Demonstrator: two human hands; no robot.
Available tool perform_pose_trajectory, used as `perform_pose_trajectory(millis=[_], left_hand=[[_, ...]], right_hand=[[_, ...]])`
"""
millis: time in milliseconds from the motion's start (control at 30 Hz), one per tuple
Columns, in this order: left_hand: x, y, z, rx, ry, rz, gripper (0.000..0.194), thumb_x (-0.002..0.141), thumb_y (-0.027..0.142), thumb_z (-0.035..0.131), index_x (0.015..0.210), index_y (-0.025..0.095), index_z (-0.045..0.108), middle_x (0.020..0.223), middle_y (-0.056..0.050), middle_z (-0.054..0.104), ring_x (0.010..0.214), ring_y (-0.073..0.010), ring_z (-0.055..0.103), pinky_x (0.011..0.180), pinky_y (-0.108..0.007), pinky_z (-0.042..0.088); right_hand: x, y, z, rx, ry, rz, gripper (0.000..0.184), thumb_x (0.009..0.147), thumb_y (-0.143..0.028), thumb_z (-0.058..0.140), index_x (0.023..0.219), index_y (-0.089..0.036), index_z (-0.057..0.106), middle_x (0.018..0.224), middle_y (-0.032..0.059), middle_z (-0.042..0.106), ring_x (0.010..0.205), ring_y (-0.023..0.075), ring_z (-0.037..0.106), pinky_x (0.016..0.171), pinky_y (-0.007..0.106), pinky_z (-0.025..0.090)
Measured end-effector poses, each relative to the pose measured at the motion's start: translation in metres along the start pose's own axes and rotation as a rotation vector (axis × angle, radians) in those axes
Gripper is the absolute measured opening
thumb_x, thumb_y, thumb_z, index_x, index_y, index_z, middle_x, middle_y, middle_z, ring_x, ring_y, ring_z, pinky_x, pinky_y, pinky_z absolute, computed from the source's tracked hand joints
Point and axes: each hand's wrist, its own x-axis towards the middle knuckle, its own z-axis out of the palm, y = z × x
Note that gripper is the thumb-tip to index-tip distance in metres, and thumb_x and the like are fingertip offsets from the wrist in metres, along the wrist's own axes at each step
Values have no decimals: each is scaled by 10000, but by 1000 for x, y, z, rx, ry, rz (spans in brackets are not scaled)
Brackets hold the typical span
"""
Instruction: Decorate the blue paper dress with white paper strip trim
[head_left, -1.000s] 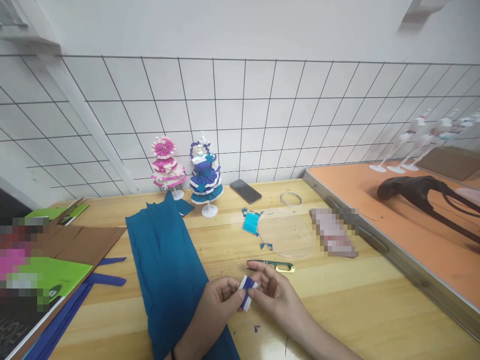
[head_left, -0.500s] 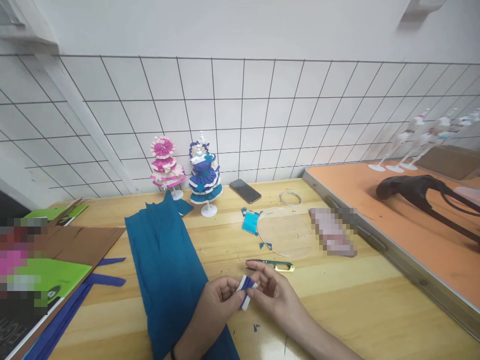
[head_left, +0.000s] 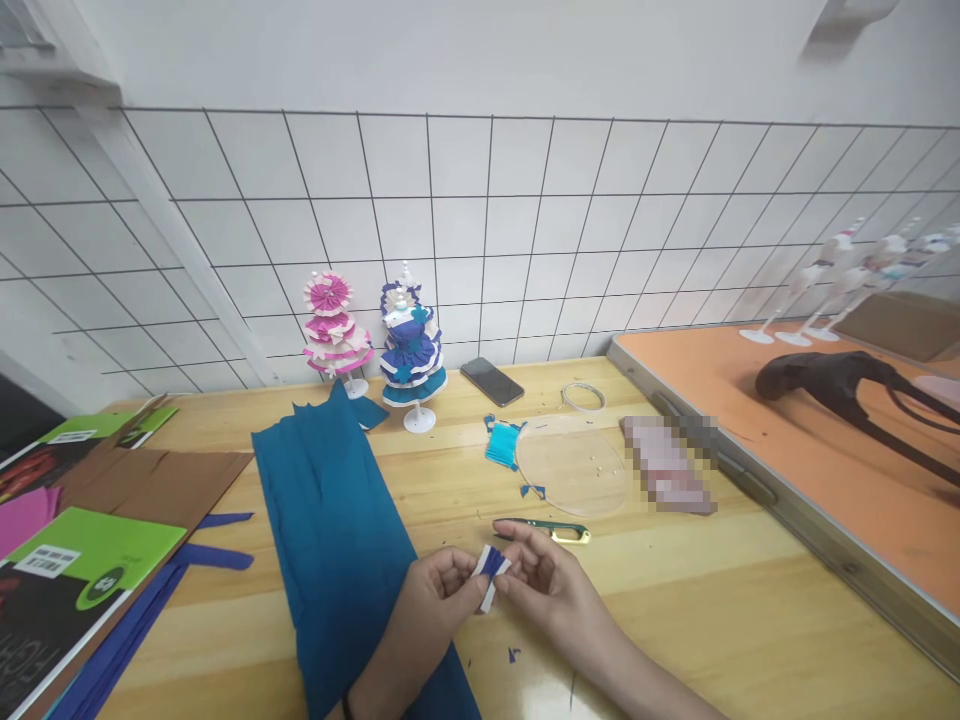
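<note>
Between my hands is a small folded piece of blue and white crepe paper, pleated and gathered at its middle. My left hand pinches it from the left with thumb and fingers. From the right, my right hand grips its other side between thumb and fingertip, the other fingers raised. Just beyond the right fingers lie green-handled thread snips, partly hidden by them. A long sheet of teal crepe paper runs under my left forearm. Small blue scraps lie on the table below my hands.
Behind stand a pink-and-white dress form and a blue one, beside a phone. A clear round plate holds small beads, next to a turquoise thread card. Pads and brown paper lie left; an orange board right.
The small crepe paper piece has tilted slightly between my fingers. Both hands keep their pinch and have barely moved; the view has shifted very slightly.
</note>
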Motion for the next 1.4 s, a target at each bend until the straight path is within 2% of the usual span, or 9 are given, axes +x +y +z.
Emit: perform_pose_trajectory(millis=[300, 767, 1133, 1400], left_hand=[[0, -1, 0, 16, -7, 1, 209, 624, 307, 670, 599, 120, 581, 552, -8, 605, 541, -103, 508, 551, -214, 372], [-1, 4, -1, 11, -34, -43, 250, 607, 349, 682, 602, 110, 610, 558, -23, 629, 547, -112, 523, 570, -226, 395], [-1, 3, -3, 2, -80, -34, 248, 628, 356, 669, 585, 117, 621, 559, -13, 621, 553, -105, 512, 568, -214, 386], [-3, 8, -5, 42, -103, -57, 307, 656, 417, 638, 641, 111, 660, 618, -45, 647, 617, -135, 534, 627, -248, 419]], right_hand=[[0, 3, 0, -17, 19, -9, 410, 704, -313, 677, 1047, -191, 488, 698, -34, 541, 648, 116, 532, 645, 266, 408], [0, 3, -1, -22, 20, -24, 411, 689, -247, 678, 1047, -211, 478, 708, -45, 535, 637, 111, 537, 645, 267, 441], [-1, -2, -1, -85, -8, -41, 376, 696, -227, 660, 1049, -241, 531, 856, 4, 580, 717, 131, 568, 689, 283, 472], [0, 1, -3, -54, 13, -53, 410, 684, -240, 683, 1060, -235, 518, 764, -24, 554, 686, 122, 560, 669, 270, 463]])
